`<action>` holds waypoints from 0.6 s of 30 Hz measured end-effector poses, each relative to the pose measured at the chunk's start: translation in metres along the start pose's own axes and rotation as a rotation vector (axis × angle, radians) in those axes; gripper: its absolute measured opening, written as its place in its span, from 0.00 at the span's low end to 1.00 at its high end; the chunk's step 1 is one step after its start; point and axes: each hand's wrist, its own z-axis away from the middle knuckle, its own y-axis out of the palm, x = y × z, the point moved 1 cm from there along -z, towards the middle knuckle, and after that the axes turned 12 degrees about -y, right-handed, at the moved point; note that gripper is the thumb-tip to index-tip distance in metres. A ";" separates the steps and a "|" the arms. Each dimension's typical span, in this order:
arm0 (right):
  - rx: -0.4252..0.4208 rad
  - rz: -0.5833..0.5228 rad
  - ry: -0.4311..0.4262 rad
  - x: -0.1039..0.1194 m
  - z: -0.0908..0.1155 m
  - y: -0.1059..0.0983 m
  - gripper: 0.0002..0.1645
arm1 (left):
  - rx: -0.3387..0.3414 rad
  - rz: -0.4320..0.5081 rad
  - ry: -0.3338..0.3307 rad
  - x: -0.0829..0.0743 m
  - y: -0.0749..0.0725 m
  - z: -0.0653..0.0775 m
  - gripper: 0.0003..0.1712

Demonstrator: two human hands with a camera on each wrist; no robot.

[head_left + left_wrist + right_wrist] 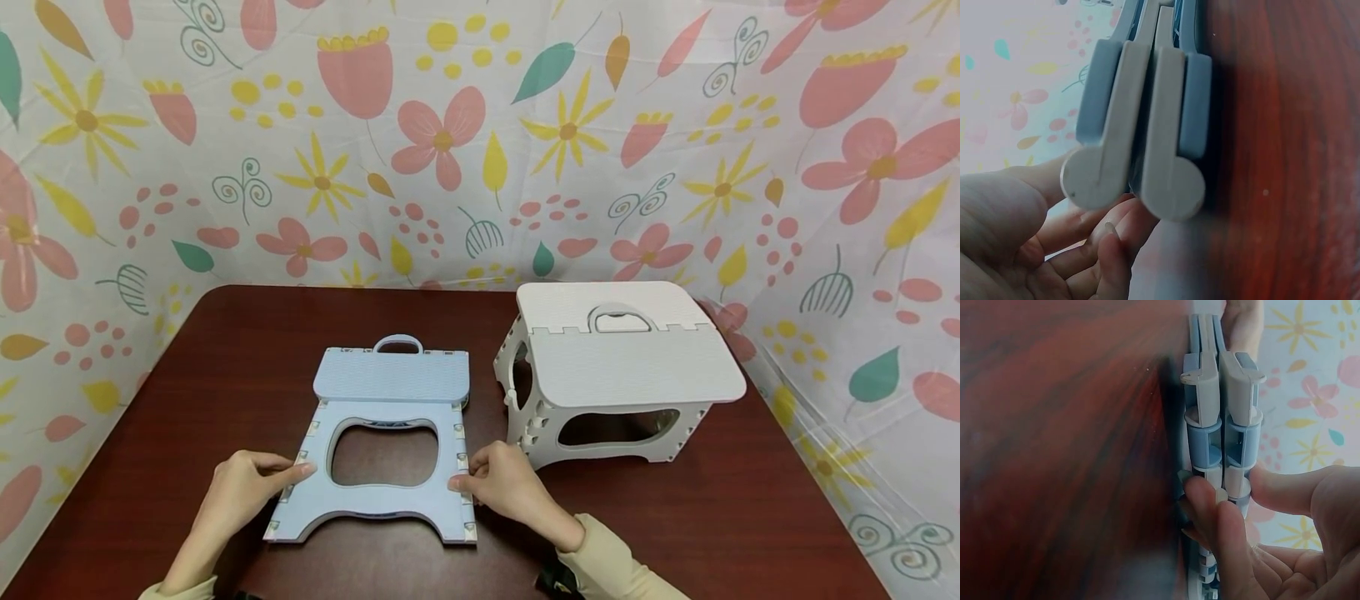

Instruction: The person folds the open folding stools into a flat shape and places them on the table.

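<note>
A light blue folding step stool lies folded flat over the table, its handle pointing to the far side. At its left edge my left hand grips it, thumb on top and the other fingers at the side. The right hand pinches the opposite edge, thumb over the upper face and fingertips curled against the hinged side. In the left wrist view, the stool's two folded layers and round grey leg ends show edge-on. Blue and white hinge joints run past the fingers in the right wrist view.
A white folding step stool stands unfolded at the right, close behind the right hand. Both stools are on a dark red-brown wooden table. A flower-printed curtain surrounds the table's back and sides.
</note>
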 end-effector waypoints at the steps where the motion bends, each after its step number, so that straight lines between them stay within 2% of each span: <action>1: -0.001 0.003 -0.004 0.000 0.000 0.000 0.14 | -0.002 -0.002 0.000 0.000 0.000 0.000 0.29; 18: -0.006 0.036 -0.015 0.000 -0.002 0.001 0.16 | 0.003 0.012 -0.009 -0.001 0.001 0.000 0.28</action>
